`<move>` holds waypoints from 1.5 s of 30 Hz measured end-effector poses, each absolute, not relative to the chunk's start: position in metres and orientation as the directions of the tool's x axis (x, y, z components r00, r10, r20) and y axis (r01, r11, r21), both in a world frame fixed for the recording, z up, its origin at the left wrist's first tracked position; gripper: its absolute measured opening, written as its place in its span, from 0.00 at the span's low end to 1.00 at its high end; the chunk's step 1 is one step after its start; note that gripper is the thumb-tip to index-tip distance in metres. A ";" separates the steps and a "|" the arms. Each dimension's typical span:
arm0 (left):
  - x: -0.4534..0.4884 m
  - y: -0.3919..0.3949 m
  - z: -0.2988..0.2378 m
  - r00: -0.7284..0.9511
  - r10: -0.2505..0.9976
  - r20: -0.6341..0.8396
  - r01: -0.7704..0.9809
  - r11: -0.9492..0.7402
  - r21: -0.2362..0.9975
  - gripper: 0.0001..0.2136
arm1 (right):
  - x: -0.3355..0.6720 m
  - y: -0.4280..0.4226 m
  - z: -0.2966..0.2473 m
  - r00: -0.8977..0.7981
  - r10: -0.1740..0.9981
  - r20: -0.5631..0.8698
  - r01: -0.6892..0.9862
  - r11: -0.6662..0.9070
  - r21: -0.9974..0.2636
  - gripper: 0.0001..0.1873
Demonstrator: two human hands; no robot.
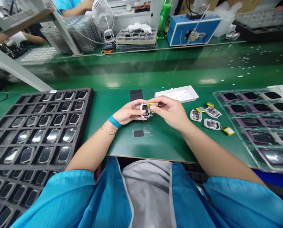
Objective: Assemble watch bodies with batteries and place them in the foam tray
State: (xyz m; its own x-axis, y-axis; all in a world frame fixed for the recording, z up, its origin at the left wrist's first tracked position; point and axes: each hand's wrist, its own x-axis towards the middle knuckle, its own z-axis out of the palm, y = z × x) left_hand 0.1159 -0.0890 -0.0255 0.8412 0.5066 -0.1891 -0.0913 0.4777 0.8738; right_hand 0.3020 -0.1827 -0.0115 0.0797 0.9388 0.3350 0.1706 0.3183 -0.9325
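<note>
My left hand point(130, 112) grips a white smartwatch case point(145, 110) by its edges, its open back and dark electronics facing me. My right hand point(168, 111) pinches a small yellow-edged battery point(153, 104) right beside the case, at its upper right. Whether the two touch is hard to make out. To the right of my hands lie several more opened white watch cases point(212, 124), some with a silver and yellow battery point(228, 130) beside them. Below my hands a dark adhesive square point(138, 133) rests on a clear film.
A foam tray point(80, 134) of watch faces stands at left, a clear plastic tray point(247, 133) of watch parts at right. Behind my hands are a white box point(191, 93) and a black sheet point(136, 94). A fan point(103, 14) and blue machine point(179, 31) stand farther back, near another person's arm.
</note>
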 end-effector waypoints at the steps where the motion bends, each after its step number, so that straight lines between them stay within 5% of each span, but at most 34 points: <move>1: 0.117 -0.090 -0.026 0.848 0.489 -0.205 -0.071 0.487 0.870 0.26 | 0.302 -0.182 -0.013 0.078 0.943 0.325 0.169 0.308 -0.936 0.19; 6: 0.118 -0.092 -0.025 0.855 0.442 -0.272 0.015 0.503 0.864 0.23 | 0.305 -0.180 -0.018 0.116 0.932 0.343 0.300 0.296 -0.907 0.14; 12: 0.125 -0.096 -0.025 0.785 0.530 -0.320 0.055 0.456 0.888 0.15 | 0.301 -0.180 -0.023 0.077 0.907 0.415 0.540 0.312 -0.782 0.13; 20: 0.125 -0.089 -0.020 0.699 0.588 -0.407 0.118 0.466 0.877 0.06 | 0.300 -0.166 -0.036 0.250 0.888 0.385 0.481 0.231 -0.846 0.17; 23: 0.110 -0.078 -0.018 0.798 0.470 -0.378 0.127 0.482 0.867 0.09 | 0.298 -0.182 -0.023 0.103 0.962 0.253 0.573 0.151 -0.806 0.04; 26: 0.100 -0.070 -0.020 0.907 0.262 -0.329 0.171 0.484 0.858 0.12 | 0.283 -0.206 -0.018 -0.130 0.990 0.046 0.722 0.127 -0.680 0.04; 30: 0.099 -0.070 -0.026 0.941 0.089 -0.327 0.257 0.445 0.858 0.16 | 0.261 -0.225 -0.031 -0.067 0.997 0.035 0.836 0.076 -0.543 0.06; 45: 0.102 -0.070 -0.028 0.944 0.052 -0.324 0.276 0.409 0.870 0.15 | 0.255 -0.220 -0.055 -0.005 0.986 0.166 0.822 0.099 -0.561 0.05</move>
